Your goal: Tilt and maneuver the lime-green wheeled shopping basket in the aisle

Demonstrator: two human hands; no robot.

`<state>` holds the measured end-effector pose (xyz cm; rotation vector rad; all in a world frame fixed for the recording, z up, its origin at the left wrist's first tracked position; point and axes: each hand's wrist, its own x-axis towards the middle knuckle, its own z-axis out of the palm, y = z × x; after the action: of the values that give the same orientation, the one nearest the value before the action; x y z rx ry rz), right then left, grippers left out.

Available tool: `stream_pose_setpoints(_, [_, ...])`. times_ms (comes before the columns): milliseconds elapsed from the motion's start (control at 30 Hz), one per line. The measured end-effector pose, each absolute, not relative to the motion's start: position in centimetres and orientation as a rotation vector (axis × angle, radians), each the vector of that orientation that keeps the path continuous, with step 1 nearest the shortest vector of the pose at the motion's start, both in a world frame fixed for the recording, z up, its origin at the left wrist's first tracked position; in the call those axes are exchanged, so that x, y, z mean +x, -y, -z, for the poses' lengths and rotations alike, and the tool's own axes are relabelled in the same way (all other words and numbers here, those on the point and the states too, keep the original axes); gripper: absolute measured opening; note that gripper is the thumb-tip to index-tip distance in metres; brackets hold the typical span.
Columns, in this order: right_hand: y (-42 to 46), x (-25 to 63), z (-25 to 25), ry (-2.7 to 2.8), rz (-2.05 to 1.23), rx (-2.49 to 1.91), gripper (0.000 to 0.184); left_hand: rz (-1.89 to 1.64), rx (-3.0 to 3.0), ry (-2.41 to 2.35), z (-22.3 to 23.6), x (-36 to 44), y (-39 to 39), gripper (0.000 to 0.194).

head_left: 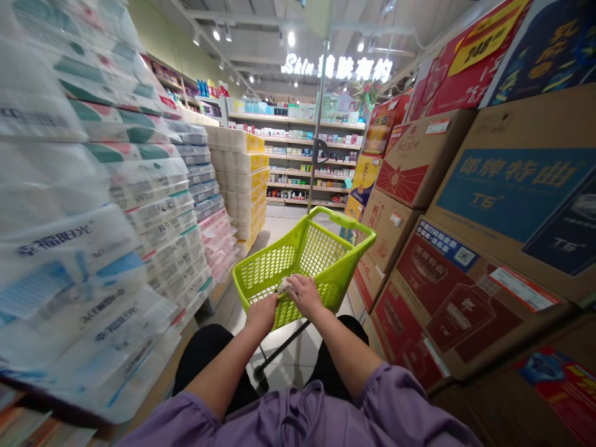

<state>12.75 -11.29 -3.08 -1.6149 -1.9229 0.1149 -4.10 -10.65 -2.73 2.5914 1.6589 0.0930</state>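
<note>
In front of my bent knees stands a lime-green shopping cart (358, 243) with a perforated plastic basket, tilted in my view. My left hand (261, 313) is closed at the basket's near rim. Just to its right, my right hand (305, 297) bends over the same rim with its fingers pressed on a small crumpled white cloth or tissue (285, 285). Most of that white piece is hidden under the fingers. Through the basket's holes the pale floor shows. A dark caster wheel (259, 372) is visible below, between my legs.
Plastic-wrapped tissue packs (158, 205) are piled high close on my left, with yellow-and-white packs (239, 180) beyond. Stacked cardboard cartons (470, 292) wall in the right side. Ahead, a thin metal pole (319, 124) rises before shelves (288, 155) of small products.
</note>
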Motion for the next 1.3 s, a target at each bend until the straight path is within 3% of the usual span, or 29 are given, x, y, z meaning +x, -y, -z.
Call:
stream_pose_setpoints(300, [11.2,10.9,3.2,2.098,-0.119,-1.613,0.044,-0.232,2.581,-1.680,2.3,-7.3,8.0,0.022])
stream_pose_setpoints(633, [11.2,8.3,1.7,2.167,-0.141,-1.655,0.044,-0.207,2.582,-1.777,2.6,-10.3,6.5,0.025])
stream_pose_setpoints(1067, [8.7,8.0,2.1,2.109,-0.255,-1.639,0.042,-0.500,2.571,-1.789,5.8,-8.9,7.6,0.063])
stream_pose_setpoints(1300, [8.9,6.6,2.2,2.148,-0.183,-1.628,0.046,-0.499,2.586,-1.845,6.3,-10.3,7.6,0.066])
